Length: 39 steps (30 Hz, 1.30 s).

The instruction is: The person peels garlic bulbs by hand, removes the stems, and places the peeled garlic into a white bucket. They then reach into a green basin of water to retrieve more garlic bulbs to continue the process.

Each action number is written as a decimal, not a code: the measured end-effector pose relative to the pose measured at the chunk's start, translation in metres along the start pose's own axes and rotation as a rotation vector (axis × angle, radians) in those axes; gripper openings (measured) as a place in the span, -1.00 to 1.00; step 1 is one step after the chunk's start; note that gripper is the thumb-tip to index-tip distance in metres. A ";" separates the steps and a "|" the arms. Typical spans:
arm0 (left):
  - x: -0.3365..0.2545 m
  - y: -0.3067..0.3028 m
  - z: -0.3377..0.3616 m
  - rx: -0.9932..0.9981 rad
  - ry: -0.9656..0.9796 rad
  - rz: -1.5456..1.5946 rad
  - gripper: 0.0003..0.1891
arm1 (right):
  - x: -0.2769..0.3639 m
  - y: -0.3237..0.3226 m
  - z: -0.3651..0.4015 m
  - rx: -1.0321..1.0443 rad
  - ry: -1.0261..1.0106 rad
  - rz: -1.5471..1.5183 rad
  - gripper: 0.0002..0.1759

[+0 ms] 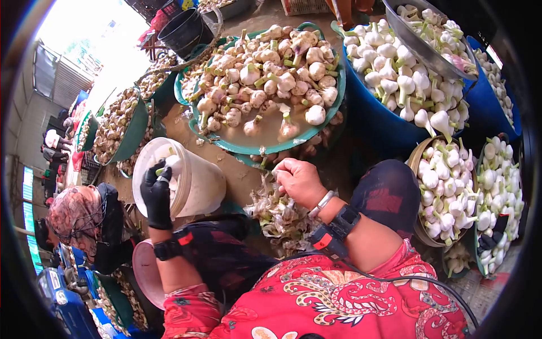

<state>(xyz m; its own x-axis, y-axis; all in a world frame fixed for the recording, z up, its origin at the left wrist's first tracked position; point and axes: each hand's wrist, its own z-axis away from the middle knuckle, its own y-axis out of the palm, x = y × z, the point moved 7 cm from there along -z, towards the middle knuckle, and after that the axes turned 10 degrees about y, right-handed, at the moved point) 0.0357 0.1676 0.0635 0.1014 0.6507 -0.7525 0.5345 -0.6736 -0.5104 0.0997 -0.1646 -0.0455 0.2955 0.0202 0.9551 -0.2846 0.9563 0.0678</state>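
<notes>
Left hand [158, 191]: pinching garlic [160, 171] at my bucket [199, 182]; best lowered gently.
Right hand [301, 182]: curled; I cannot tell its contents.

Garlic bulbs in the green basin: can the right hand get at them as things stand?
Probably yes: the right hand is close to the green basin, and only its near rim seems to stand between it and the garlic bulbs.

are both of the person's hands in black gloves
No, only the left hand wears a black glove; the right hand is bare, with a silver bracelet at its wrist.
</notes>
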 end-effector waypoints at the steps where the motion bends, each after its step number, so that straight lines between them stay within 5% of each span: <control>1: -0.005 -0.003 -0.007 0.017 0.051 -0.058 -0.77 | 0.001 0.000 -0.001 -0.008 -0.035 0.051 -0.91; 5: -0.036 0.069 -0.023 0.216 0.129 -0.053 -0.72 | 0.003 0.005 -0.005 -0.030 -0.102 0.082 -0.88; 6: -0.048 0.108 -0.024 0.330 0.343 -0.187 -0.69 | 0.003 0.003 -0.005 -0.032 -0.106 0.087 -0.88; 7: -0.053 0.140 -0.024 0.378 0.143 -0.018 -0.66 | 0.002 0.000 -0.004 -0.048 -0.100 0.090 -0.87; 10: -0.030 0.221 -0.043 0.489 0.259 -0.347 -0.43 | 0.006 -0.010 -0.003 -0.060 -0.072 0.099 -0.87; 14: 0.009 0.281 -0.058 0.693 0.171 -0.553 -0.54 | 0.010 -0.012 -0.005 0.067 0.152 -0.100 -0.88; 17: 0.015 0.275 -0.053 0.672 0.149 -0.627 -0.62 | 0.010 -0.014 -0.012 0.085 0.160 -0.093 -0.82; 19: 0.021 0.247 -0.048 0.406 0.047 0.126 -0.69 | 0.011 -0.013 -0.016 0.029 0.080 -0.087 -0.70; 21: -0.010 0.215 -0.023 0.389 -0.259 0.628 -0.71 | 0.011 -0.007 -0.019 -0.021 -0.060 -0.100 -0.32; 22: -0.031 0.200 -0.008 0.443 -0.231 0.638 -0.69 | 0.020 -0.003 -0.016 -0.034 -0.168 0.020 -0.22; 23: -0.071 0.182 0.005 0.531 0.382 0.170 -0.72 | 0.024 0.004 -0.014 -0.006 -0.214 -0.027 -0.22; 27: -0.089 0.170 0.051 0.502 0.269 0.354 -0.70 | 0.024 0.022 -0.005 0.307 -0.088 -0.165 -0.24; 29: -0.071 0.174 0.061 0.363 -0.230 0.823 -0.70 | 0.029 0.020 0.000 0.279 -0.166 -0.125 -0.31; 34: -0.075 0.166 0.062 0.396 -0.155 0.604 -0.80 | 0.031 0.013 0.009 0.248 -0.160 -0.171 -0.36; 37: -0.081 0.167 0.065 0.509 -0.111 0.611 -0.80 | 0.014 0.013 0.007 0.361 0.035 -0.557 -0.49; 39: -0.083 0.170 0.071 0.475 -0.326 0.871 -0.65 | 0.014 0.011 0.005 0.386 0.064 -0.569 -0.49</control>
<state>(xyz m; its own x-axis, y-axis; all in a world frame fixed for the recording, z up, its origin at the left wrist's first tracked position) 0.0590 -0.0260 0.0099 0.0243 -0.2049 -0.9785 -0.0073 -0.9788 0.2048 0.0960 -0.1550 -0.0297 0.5447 -0.4255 0.7226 -0.3700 0.6514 0.6624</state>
